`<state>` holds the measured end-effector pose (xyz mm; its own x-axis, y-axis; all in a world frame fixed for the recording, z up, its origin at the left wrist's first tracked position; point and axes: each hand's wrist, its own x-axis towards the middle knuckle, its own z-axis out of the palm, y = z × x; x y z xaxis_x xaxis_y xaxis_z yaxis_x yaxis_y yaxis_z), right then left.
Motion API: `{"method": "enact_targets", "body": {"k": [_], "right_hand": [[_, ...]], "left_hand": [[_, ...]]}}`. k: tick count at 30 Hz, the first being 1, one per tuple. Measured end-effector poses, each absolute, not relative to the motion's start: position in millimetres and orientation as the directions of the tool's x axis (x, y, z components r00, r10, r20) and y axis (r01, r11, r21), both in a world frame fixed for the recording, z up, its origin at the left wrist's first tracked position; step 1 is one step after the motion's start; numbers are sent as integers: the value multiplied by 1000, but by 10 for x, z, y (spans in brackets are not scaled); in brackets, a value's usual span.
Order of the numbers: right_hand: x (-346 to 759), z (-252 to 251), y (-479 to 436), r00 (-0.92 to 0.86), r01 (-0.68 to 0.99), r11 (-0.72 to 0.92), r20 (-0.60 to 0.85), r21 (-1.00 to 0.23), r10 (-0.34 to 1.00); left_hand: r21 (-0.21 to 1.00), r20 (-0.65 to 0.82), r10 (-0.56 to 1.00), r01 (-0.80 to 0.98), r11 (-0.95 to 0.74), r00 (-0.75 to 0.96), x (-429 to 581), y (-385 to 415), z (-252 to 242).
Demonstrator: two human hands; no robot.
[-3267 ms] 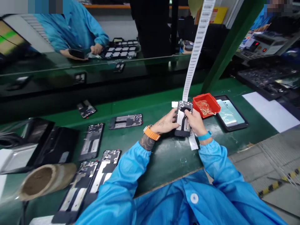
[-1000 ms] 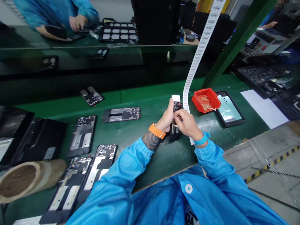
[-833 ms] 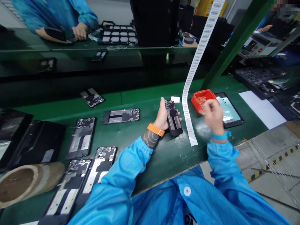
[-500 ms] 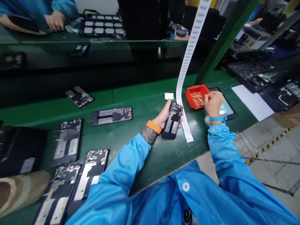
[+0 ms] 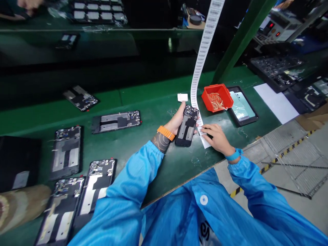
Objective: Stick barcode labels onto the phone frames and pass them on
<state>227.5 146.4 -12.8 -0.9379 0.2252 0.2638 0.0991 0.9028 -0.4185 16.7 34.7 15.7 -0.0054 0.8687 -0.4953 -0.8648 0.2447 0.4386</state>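
My left hand (image 5: 178,120), with an orange watch band at its wrist, is closed around an opened phone (image 5: 187,127). The phone lies face down in the palm, so its circuit board and bare inner frame show. Just right of it, a long strip of barcode labels (image 5: 199,65) hangs down onto the bench. My right hand (image 5: 216,137) is over the strip's lower end, fingers stretched and thumb apart; its fingertips are at the labels, though whether they press on them I cannot tell. A small white piece (image 5: 182,97) lies beyond my left thumb.
A red bin (image 5: 217,98) of tan bands stands behind my right hand, beside a black tray (image 5: 243,106). Several opened phones (image 5: 67,152) lie to the left, near a cardboard tube (image 5: 28,206). A green post (image 5: 238,51) rises at the back right.
My right hand has come from the red bin, moving left and towards me to the label strip, its fingers now spread. My left hand still holds the phone. The view has shifted slightly.
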Motion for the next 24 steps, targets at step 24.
{"method": "enact_targets", "body": {"k": [24], "right_hand": [[2072,487,1165,-782,-2,555,347,-832,518]], "left_hand": [[497,-420,877,-868,7,-233,158,310,280]]}}
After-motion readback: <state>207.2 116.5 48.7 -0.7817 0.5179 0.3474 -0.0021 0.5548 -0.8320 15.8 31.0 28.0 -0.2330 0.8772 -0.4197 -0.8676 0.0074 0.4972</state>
